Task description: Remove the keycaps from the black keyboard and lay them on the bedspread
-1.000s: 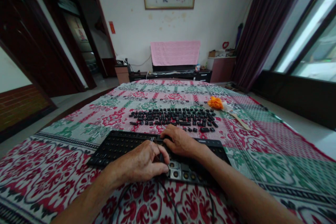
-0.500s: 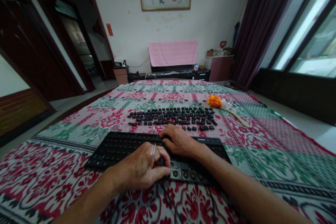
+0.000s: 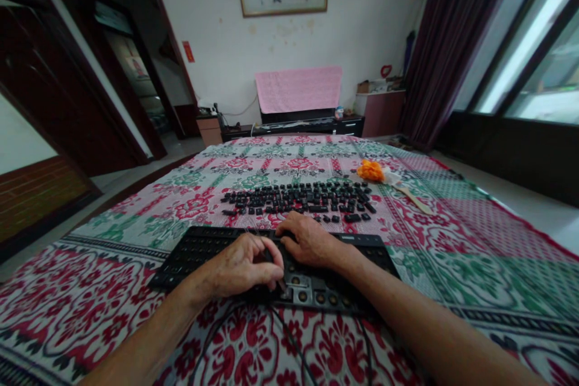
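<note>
A black keyboard lies across the patterned cloth, bare of many caps, with round switch spots showing. My left hand is closed in a pinch above its near middle part. Between the fingers is a thin metal tool, mostly hidden by the hand, its tip down at the keyboard. My right hand lies on the keyboard's far middle part, fingers bent at its back edge and thumb against it, holding it in place. Beyond the keyboard, many loose black keycaps are spread in rough rows.
A brush with a pale handle lies at the right behind the keycaps, beside an orange bundle. Black cables run from under the keyboard toward me. The patterned cloth covers the whole table.
My left hand has shifted a little left and up and turned, so the tool's tip now shows at the keyboard's near edge. My right hand stays where it was.
</note>
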Demonstrator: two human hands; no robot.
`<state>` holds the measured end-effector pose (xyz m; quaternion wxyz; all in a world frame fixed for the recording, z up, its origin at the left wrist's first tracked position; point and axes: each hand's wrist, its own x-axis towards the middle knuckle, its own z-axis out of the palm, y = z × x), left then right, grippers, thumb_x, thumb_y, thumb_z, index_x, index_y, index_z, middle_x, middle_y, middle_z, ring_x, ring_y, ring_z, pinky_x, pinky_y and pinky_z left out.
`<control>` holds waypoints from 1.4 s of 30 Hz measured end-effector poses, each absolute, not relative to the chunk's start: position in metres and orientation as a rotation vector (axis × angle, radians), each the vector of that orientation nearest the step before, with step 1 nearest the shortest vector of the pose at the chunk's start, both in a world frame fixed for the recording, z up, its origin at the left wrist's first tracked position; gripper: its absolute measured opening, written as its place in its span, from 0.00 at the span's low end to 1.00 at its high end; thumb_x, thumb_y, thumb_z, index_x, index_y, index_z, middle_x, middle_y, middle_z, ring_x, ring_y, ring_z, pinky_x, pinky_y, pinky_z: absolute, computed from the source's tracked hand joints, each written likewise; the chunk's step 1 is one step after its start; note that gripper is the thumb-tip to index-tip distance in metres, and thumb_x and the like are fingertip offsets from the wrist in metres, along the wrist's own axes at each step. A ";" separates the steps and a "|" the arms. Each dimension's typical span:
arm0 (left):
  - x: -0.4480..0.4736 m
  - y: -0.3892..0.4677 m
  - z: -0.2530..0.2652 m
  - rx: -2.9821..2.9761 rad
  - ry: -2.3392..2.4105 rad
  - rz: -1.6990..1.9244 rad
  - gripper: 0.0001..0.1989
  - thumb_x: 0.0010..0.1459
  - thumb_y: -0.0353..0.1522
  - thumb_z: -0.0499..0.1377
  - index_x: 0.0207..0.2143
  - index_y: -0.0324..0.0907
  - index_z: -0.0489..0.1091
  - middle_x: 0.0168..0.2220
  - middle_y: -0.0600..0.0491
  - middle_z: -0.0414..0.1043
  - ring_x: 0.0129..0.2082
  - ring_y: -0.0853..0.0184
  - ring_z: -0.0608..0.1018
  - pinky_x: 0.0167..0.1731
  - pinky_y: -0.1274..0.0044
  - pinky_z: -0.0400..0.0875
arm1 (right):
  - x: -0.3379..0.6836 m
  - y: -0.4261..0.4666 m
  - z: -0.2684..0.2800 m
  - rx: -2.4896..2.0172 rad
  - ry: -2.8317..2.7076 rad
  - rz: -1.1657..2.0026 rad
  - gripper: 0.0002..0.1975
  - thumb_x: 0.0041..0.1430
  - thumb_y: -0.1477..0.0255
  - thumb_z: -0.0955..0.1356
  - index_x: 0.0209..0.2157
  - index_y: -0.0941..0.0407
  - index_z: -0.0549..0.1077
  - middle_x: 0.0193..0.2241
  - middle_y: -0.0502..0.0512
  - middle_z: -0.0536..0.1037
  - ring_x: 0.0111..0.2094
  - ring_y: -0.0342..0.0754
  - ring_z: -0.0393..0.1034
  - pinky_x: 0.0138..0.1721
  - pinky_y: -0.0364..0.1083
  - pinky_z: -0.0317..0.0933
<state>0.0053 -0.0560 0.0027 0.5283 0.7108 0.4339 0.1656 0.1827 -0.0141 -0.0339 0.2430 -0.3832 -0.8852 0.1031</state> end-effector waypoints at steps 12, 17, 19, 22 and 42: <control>-0.002 -0.060 0.020 1.878 1.058 0.232 0.11 0.45 0.34 0.59 0.32 0.38 0.71 0.23 0.57 0.67 0.21 0.76 0.64 0.22 0.84 0.58 | 0.183 -0.014 -0.033 -1.063 -2.431 0.293 0.09 0.53 0.77 0.62 0.35 0.60 0.71 0.32 0.56 0.68 0.34 0.44 0.61 0.38 0.43 0.55; 0.007 -0.068 0.018 1.968 1.104 0.233 0.09 0.47 0.32 0.56 0.32 0.39 0.71 0.20 0.59 0.64 0.18 0.77 0.61 0.18 0.84 0.54 | 0.182 -0.013 -0.035 -1.060 -2.421 0.273 0.09 0.52 0.78 0.61 0.34 0.60 0.71 0.31 0.56 0.68 0.35 0.44 0.62 0.38 0.43 0.54; 0.011 -0.071 0.016 2.029 1.114 0.248 0.09 0.48 0.33 0.55 0.32 0.39 0.70 0.20 0.59 0.64 0.19 0.76 0.62 0.18 0.84 0.54 | 0.182 -0.013 -0.035 -1.057 -2.421 0.274 0.10 0.52 0.78 0.61 0.34 0.60 0.71 0.31 0.56 0.68 0.34 0.44 0.62 0.38 0.43 0.55; 0.016 -0.075 0.015 2.192 1.118 0.253 0.09 0.49 0.34 0.55 0.31 0.40 0.71 0.20 0.58 0.65 0.19 0.75 0.63 0.19 0.83 0.55 | 0.181 -0.014 -0.034 -1.074 -2.421 0.280 0.10 0.52 0.78 0.61 0.34 0.59 0.71 0.31 0.55 0.68 0.34 0.44 0.62 0.37 0.43 0.55; 0.024 -0.101 0.020 2.641 1.022 0.291 0.06 0.55 0.30 0.50 0.29 0.40 0.66 0.29 0.53 0.69 0.27 0.71 0.68 0.29 0.78 0.58 | 0.181 -0.015 -0.033 -1.065 -2.428 0.303 0.09 0.52 0.77 0.62 0.34 0.59 0.72 0.31 0.56 0.68 0.34 0.44 0.62 0.37 0.43 0.56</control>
